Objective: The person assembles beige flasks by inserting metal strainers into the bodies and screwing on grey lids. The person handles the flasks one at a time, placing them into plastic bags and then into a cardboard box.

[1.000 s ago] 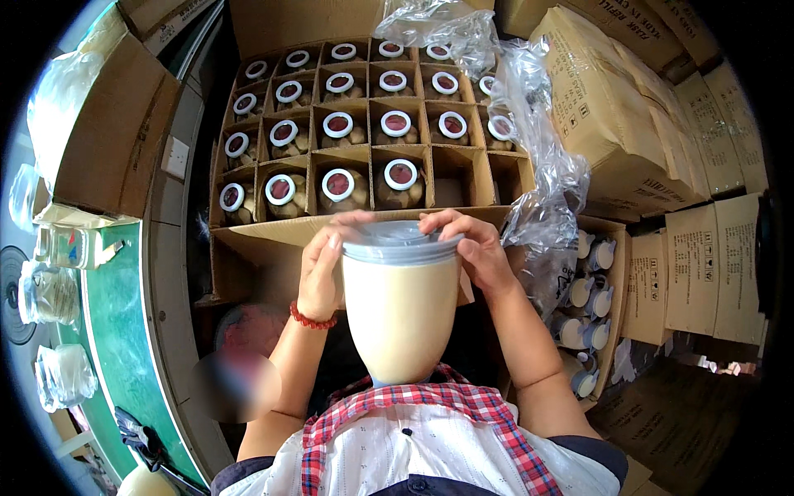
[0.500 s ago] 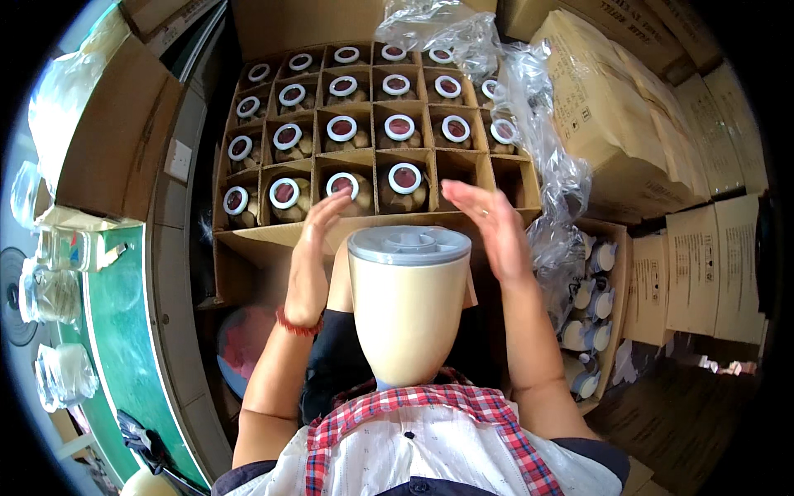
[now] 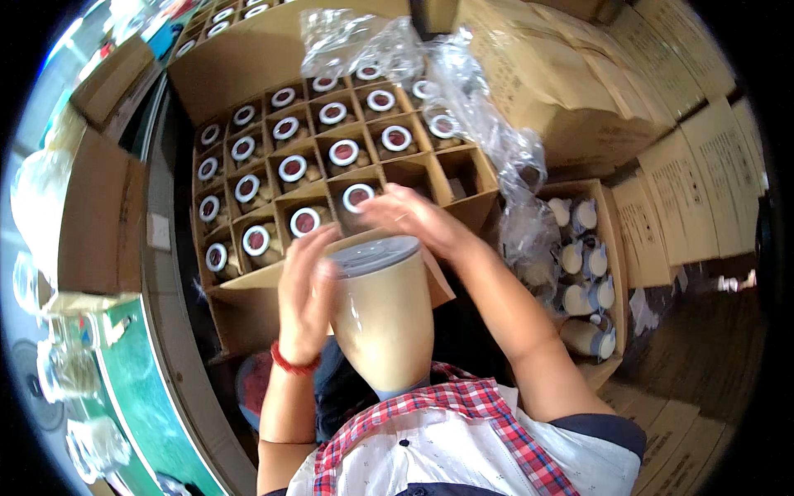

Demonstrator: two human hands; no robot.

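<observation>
A large cream container (image 3: pixel 385 322) with a grey lid (image 3: pixel 376 255) stands upright before my torso, tapering toward its base. Beside the lid's left edge is my left hand (image 3: pixel 306 289), fingers stretched out and slightly blurred; whether it touches the container I cannot tell. My right hand (image 3: pixel 418 219) reaches across just beyond the lid, fingers extended, with nothing seen in it. Past both hands is a divided cardboard box (image 3: pixel 248 318) holding rows of glass jars (image 3: pixel 293 169) with white-rimmed lids. Two front cells at its right hold no visible jar.
Crumpled clear plastic (image 3: pixel 496 107) drapes over the box's right side. To the right, a smaller carton (image 3: pixel 616 248) contains several cream-and-grey containers (image 3: pixel 594 260). Large brown cartons (image 3: pixel 571 91) stand behind it. A green tabletop (image 3: pixel 153 397) runs along the left, with plastic-wrapped jars (image 3: pixel 66 372).
The view has turned, so the scene sits tilted. My right hand has moved left, past the lid's far edge. My left hand has come closer to the container's side.
</observation>
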